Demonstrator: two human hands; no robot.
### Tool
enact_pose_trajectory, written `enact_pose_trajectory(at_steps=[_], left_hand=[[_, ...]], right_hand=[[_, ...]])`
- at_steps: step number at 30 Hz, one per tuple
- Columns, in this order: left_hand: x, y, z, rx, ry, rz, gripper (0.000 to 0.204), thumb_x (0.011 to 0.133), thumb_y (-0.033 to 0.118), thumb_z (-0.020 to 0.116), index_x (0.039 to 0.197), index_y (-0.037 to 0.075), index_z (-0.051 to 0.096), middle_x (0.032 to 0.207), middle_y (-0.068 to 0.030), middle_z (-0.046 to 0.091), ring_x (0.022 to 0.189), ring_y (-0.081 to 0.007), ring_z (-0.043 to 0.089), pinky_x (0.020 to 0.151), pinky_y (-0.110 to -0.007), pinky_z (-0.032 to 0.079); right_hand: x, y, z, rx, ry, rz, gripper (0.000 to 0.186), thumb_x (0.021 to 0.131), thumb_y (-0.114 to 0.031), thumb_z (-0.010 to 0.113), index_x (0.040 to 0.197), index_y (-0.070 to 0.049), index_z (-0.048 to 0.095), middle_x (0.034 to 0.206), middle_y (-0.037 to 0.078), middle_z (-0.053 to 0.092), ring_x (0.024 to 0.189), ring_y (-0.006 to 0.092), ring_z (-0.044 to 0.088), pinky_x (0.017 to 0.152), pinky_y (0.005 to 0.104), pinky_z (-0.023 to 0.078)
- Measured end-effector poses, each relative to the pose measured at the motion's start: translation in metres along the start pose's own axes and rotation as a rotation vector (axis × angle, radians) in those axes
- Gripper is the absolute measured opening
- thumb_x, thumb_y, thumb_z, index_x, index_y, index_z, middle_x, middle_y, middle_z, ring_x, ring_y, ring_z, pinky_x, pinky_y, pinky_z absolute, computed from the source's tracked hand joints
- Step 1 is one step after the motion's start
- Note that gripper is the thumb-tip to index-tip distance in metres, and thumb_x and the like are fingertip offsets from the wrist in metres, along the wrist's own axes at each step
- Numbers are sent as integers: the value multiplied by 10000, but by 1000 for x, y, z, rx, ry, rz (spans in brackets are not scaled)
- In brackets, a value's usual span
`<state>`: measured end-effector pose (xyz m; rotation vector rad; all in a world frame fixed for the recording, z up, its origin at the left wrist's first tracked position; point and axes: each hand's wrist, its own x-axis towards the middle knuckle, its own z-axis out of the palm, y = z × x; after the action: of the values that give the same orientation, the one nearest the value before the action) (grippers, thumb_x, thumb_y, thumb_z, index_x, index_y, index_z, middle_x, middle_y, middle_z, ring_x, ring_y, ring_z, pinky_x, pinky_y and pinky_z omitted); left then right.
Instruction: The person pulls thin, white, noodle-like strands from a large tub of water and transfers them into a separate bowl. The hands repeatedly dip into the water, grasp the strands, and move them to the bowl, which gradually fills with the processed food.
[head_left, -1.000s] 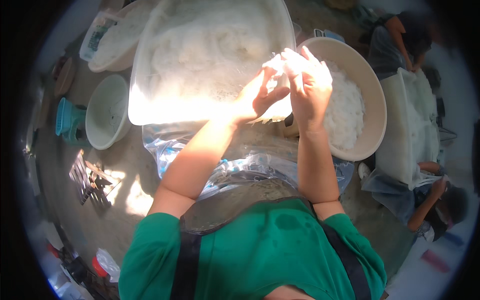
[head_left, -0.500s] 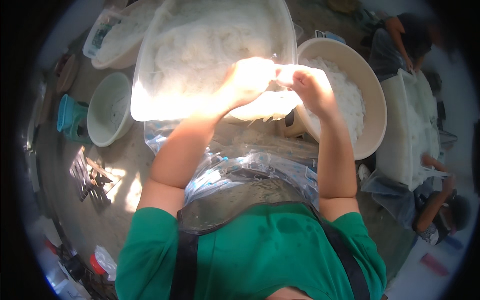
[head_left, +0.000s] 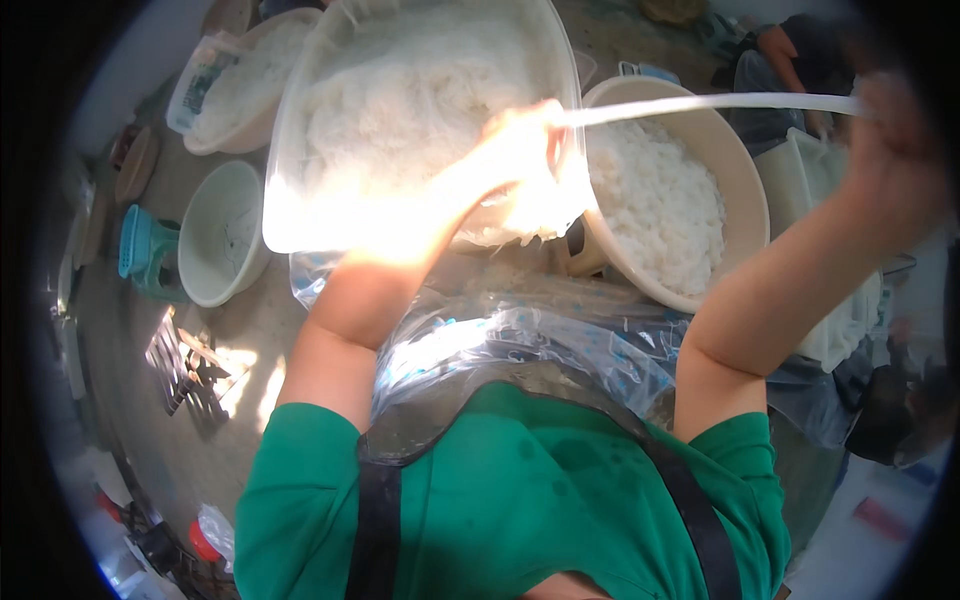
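A long white strand (head_left: 710,102) is drawn taut between my two hands, like a bundle of noodles or fibres; its exact kind I cannot make out. Its left end is gripped by my left hand (head_left: 515,150), glaring in sunlight over the front right corner of a big white tub (head_left: 280,170). Far out at the right, my right hand (head_left: 895,160) is blurred but closed around the other end. Loose white stringy stuff (head_left: 400,110) heaps in the tub. Below the strand, a round beige basin (head_left: 745,190) holds a white clumped mass (head_left: 665,200).
To the left stand a pale green basin (head_left: 195,265), a blue-green plastic stool (head_left: 150,245) and another filled tub (head_left: 200,145). On the right, a white bin (head_left: 795,180) stands near a co-worker (head_left: 785,60); a second person (head_left: 900,410) is blurred lower down. Clear plastic sheeting (head_left: 500,335) covers my lap.
My hands were close together over the tub's edge. The right hand has swept far right, with the white strand now stretched out between them; the left stays near the tub corner.
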<state>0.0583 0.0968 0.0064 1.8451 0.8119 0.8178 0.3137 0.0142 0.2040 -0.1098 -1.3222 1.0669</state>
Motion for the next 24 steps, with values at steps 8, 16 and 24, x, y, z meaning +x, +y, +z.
enact_pose_trajectory(at_steps=[8, 16, 24], left_hand=[[-14, 61, -10, 15, -92, 2, 473, 817, 168, 502, 1271, 66, 412, 1102, -134, 562, 1028, -197, 525, 897, -323, 393], [-61, 27, -4, -479, -203, -263, 195, 906, 223, 443, 933, 82, 574, 851, 5, 506, 728, -92, 414, 686, -210, 362], [-48, 10, 29, -429, 159, 309, 195, 863, 104, 456, 708, 25, 543, 722, -50, 529, 657, -171, 523, 564, -320, 443]], right_hand=[[-72, 142, 22, -942, -24, 106, 150, 781, -135, 673, 881, -29, 708, 1223, 190, 539, 1127, 209, 490, 949, 350, 369], [-103, 148, -8, -178, 532, 189, 202, 887, -270, 584, 934, -83, 642, 1267, 146, 519, 1216, 269, 433, 1016, 440, 286], [-86, 139, 21, 511, -15, 274, 179, 931, -281, 486, 991, -125, 551, 983, 85, 620, 690, 141, 497, 548, 247, 403]])
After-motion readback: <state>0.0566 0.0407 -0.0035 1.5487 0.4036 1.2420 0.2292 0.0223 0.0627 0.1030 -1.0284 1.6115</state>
